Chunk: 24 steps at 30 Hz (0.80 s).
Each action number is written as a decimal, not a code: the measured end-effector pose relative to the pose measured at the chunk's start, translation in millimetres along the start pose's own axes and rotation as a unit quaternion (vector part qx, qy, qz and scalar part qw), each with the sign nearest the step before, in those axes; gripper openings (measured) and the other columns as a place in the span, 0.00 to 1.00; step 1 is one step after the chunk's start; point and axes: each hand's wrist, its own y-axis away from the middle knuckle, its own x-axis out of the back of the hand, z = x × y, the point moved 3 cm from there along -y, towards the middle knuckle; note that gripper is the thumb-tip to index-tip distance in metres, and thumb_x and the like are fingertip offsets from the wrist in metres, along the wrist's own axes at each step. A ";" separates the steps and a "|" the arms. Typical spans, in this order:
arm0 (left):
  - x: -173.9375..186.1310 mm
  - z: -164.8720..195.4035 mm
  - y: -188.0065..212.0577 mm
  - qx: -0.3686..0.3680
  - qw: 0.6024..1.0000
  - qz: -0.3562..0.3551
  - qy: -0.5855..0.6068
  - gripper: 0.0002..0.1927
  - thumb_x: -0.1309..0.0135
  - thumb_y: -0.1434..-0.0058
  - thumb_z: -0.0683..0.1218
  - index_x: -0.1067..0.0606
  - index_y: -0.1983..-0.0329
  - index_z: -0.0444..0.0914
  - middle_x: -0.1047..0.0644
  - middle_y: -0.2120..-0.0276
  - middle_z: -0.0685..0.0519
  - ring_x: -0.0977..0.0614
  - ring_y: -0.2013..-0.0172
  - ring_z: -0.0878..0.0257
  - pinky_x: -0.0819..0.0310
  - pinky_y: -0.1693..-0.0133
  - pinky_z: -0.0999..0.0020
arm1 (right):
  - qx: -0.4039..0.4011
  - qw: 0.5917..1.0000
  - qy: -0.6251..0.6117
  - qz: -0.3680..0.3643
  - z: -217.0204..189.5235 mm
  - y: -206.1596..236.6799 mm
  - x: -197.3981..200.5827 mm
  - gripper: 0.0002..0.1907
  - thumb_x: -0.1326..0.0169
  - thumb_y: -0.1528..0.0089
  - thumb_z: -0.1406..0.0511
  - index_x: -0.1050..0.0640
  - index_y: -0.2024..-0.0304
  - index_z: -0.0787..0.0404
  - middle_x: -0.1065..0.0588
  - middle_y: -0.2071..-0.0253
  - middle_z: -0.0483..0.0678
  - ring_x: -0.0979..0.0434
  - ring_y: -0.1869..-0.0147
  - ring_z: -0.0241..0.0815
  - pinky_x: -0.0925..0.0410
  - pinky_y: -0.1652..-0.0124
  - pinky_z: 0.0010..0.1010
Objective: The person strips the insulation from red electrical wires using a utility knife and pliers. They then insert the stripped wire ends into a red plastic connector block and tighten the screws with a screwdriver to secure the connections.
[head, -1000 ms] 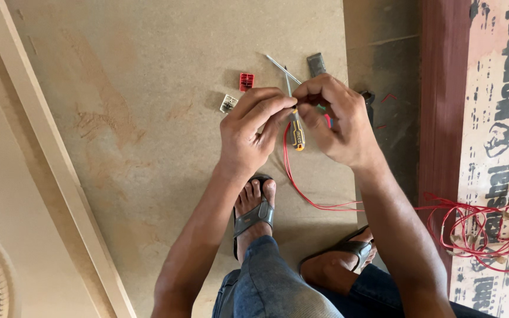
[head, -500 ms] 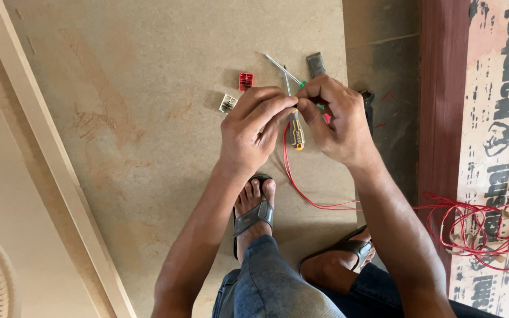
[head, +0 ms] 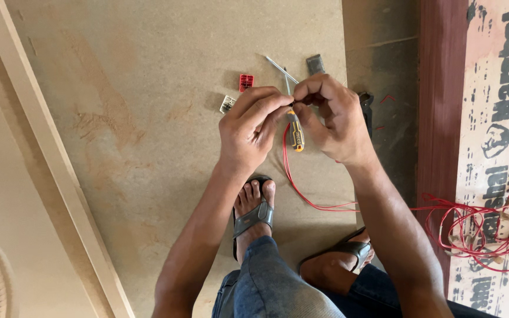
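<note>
Nearest, the person squats with both sandalled feet (head: 254, 215) on the brown board floor (head: 148, 118). A red wire (head: 301, 188) climbs from a loose coil (head: 478, 232) on the right, near the printed sheet, up to the hands, probably so the slack stays out of the way. The left hand (head: 251, 126) is closed around the wire end and a yellow-handled screwdriver (head: 295, 132); the right hand (head: 334, 118) pinches together at the same spot, steadying it. Beyond lie a red connector (head: 245, 82), a small white part (head: 227, 103) and a grey piece (head: 316, 63). Bare floor stretches left to the pale moulding (head: 60, 165).
</note>
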 end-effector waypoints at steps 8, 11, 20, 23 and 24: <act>1.8 2.0 0.9 -0.011 1.000 -0.002 -0.010 0.13 0.36 0.36 0.33 0.21 0.51 0.37 0.22 0.57 0.51 0.17 0.58 0.62 0.20 0.60 0.68 | -0.024 1.000 0.016 0.004 9.7 -0.2 -3.7 0.04 0.42 0.30 0.71 0.24 0.57 0.68 0.23 0.65 0.45 0.29 0.65 0.28 0.35 0.66 0.20; 2.6 3.0 1.0 -0.021 1.000 0.003 -0.021 0.13 0.36 0.36 0.33 0.21 0.51 0.37 0.22 0.57 0.51 0.17 0.58 0.60 0.21 0.59 0.66 | 0.006 1.000 -0.016 0.001 6.8 1.6 -2.8 0.05 0.43 0.30 0.72 0.25 0.54 0.69 0.25 0.62 0.47 0.29 0.61 0.28 0.34 0.63 0.21; 2.9 1.8 2.0 -0.023 0.999 0.002 -0.035 0.13 0.36 0.36 0.34 0.21 0.51 0.38 0.22 0.57 0.52 0.18 0.57 0.60 0.22 0.58 0.65 | 0.011 1.000 0.010 0.015 9.7 -1.3 -3.6 0.02 0.43 0.29 0.73 0.24 0.56 0.68 0.23 0.63 0.46 0.27 0.62 0.27 0.33 0.64 0.20; 1.0 0.6 3.0 -0.017 0.999 0.005 -0.027 0.13 0.36 0.36 0.34 0.21 0.51 0.38 0.22 0.57 0.52 0.18 0.58 0.61 0.21 0.59 0.67 | -0.007 0.999 0.035 0.019 10.0 -1.1 -4.2 0.04 0.41 0.31 0.73 0.24 0.58 0.68 0.24 0.66 0.45 0.32 0.68 0.25 0.38 0.69 0.20; 0.2 0.3 3.2 -0.014 1.000 0.006 -0.023 0.12 0.36 0.36 0.34 0.21 0.51 0.38 0.22 0.57 0.53 0.18 0.58 0.62 0.21 0.60 0.67 | -0.014 0.999 0.034 0.017 9.3 -0.4 -3.9 0.04 0.41 0.32 0.73 0.24 0.57 0.68 0.24 0.67 0.44 0.34 0.69 0.25 0.39 0.71 0.20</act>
